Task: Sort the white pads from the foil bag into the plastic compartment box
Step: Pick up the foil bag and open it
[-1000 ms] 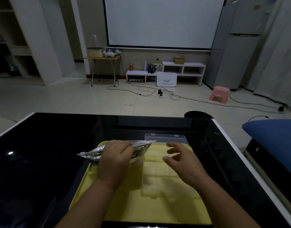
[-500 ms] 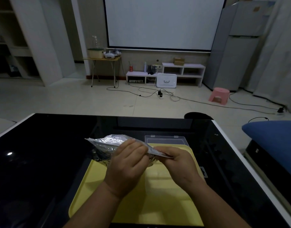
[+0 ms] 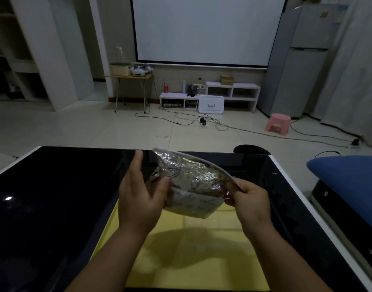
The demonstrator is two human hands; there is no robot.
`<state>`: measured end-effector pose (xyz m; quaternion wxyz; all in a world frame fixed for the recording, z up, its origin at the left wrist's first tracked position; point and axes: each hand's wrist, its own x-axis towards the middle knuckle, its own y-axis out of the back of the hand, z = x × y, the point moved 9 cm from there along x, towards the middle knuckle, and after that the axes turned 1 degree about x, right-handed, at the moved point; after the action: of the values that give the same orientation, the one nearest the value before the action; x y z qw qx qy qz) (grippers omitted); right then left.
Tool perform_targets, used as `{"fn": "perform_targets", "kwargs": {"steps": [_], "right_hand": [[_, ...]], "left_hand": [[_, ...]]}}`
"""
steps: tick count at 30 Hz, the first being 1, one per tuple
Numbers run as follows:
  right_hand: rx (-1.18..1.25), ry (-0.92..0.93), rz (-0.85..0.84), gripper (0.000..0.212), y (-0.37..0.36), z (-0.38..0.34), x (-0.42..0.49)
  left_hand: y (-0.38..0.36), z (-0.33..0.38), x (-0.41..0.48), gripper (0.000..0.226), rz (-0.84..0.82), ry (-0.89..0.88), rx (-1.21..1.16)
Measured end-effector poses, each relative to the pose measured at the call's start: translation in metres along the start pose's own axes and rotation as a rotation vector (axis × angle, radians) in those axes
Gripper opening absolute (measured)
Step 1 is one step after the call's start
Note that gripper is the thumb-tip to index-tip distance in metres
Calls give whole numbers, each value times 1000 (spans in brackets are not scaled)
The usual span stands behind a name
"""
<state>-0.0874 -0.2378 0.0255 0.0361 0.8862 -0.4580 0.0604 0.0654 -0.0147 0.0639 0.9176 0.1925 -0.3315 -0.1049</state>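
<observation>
In the head view, both hands are holding a crinkled silver foil bag (image 3: 193, 186) up in the centre of the frame, above a yellow plastic tray (image 3: 193, 249) lying on the glossy black tabletop (image 3: 54, 207). The left hand (image 3: 138, 199) is cupping the bag's left side, thumb pressing on the foil and fingers spread behind it. The right hand (image 3: 247, 199) is pinching the bag's right corner by its white sealed edge. The foil is looking thin, soft and light, probably slippery, so a grip near the top seam on both sides seems best for pulling it open. The pads and compartment box are not showing here.
</observation>
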Motion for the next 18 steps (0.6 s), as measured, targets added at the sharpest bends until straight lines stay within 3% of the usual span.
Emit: {"fn": "perform_targets", "kwargs": {"steps": [3, 5, 8, 12, 14, 18], "right_hand": [[39, -24, 39, 27, 11, -3, 3], [49, -38, 52, 22, 15, -3, 4], [9, -43, 70, 17, 18, 1, 6], [70, -15, 55, 15, 15, -3, 5], [129, -4, 24, 25, 11, -7, 4], [5, -32, -7, 52, 6, -1, 4]], "left_hand": [[-28, -29, 0, 77, -294, 288, -268], [-43, -30, -4, 68, -454, 281, -274], [-59, -30, -16, 64, -563, 324, -346], [-55, -30, -12, 37, -429, 361, -353], [-48, -34, -8, 24, -333, 408, -436], [-40, -45, -5, 7, -194, 538, -562]]}}
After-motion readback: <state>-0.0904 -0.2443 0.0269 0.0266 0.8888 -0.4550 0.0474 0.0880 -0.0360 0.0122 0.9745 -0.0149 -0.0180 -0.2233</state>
